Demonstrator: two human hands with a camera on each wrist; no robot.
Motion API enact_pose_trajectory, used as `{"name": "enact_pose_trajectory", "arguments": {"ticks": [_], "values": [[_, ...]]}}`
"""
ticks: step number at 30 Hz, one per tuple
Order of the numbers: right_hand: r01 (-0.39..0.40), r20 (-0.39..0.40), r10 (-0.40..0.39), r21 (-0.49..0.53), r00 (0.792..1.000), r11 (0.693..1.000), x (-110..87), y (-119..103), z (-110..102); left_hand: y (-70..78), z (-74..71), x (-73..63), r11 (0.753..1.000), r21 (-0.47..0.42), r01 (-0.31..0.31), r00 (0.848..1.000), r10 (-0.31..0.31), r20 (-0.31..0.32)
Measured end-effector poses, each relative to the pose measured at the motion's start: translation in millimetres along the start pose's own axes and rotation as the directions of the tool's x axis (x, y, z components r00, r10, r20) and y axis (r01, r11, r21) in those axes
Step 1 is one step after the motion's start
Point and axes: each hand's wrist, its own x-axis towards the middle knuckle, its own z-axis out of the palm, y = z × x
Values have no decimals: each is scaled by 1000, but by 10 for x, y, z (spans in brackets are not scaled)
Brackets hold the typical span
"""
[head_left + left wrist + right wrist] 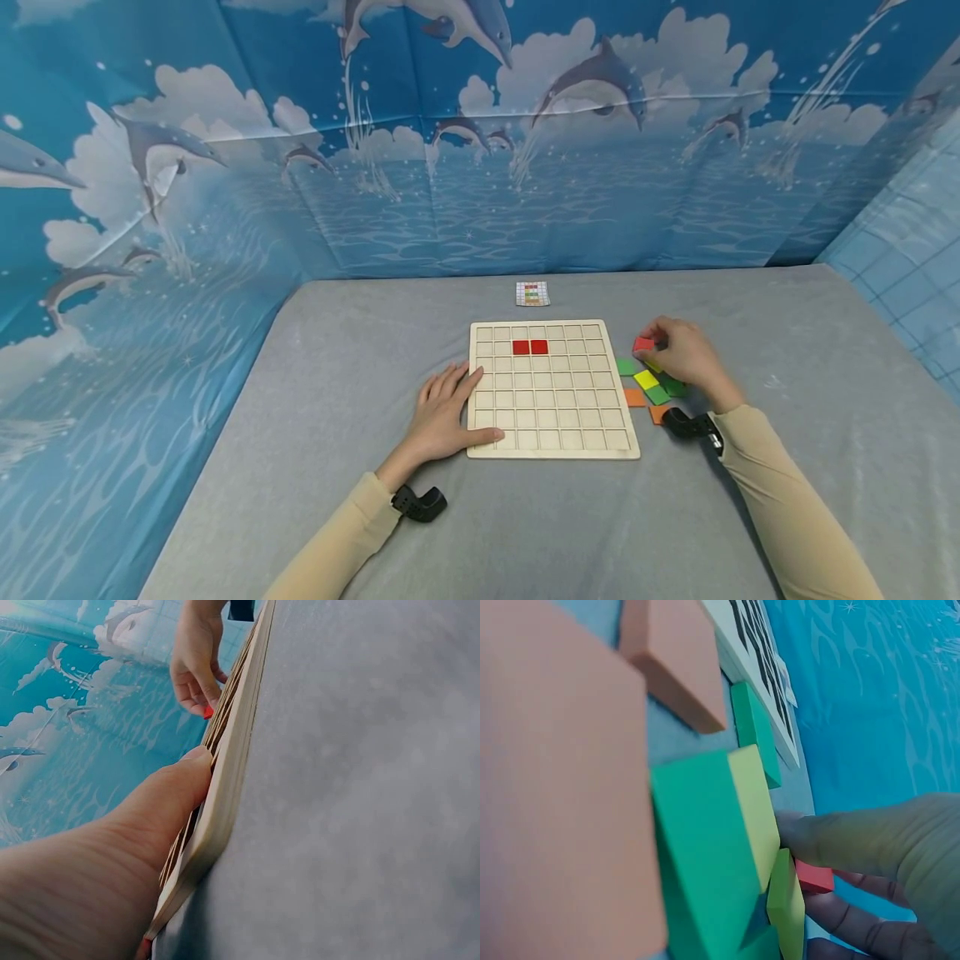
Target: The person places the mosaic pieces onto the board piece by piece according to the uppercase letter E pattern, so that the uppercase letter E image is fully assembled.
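A wooden grid board (555,400) lies flat on the grey cloth, with two red square tiles (530,347) side by side in its second row. My left hand (442,421) rests at the board's left side, fingers spread along the edge and the thumb (176,787) lying over the lower left corner. Right of the board, my right hand (686,354) pinches a red tile (642,344) between thumb and fingertips. That red tile (814,877) shows beside a yellow tile (786,900) in the right wrist view.
Loose green tiles (657,395), a yellow tile (646,380) and orange tiles (634,397) lie by the board's right edge, some overlapping. Behind the board is a small card (532,293) with a coloured grid pattern. A dolphin-printed curtain (480,208) hangs along the table's back.
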Motion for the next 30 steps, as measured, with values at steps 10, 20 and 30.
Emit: {"name": "enact_pose_trajectory", "arguments": {"ticks": [10,20,30], "values": [[-3,-6,3,-25,1000,1000,-11,-47,16,-2,1,9,1000,3,10,1000,-10,9],[64,-80,-60,47,995,997,-56,-107,71,12,-8,-2,1000,5,29,999,-29,24],[220,-172,-194,151,966,964,-56,-277,163,11,-2,-1,1000,-1,11,1000,-11,7]]}}
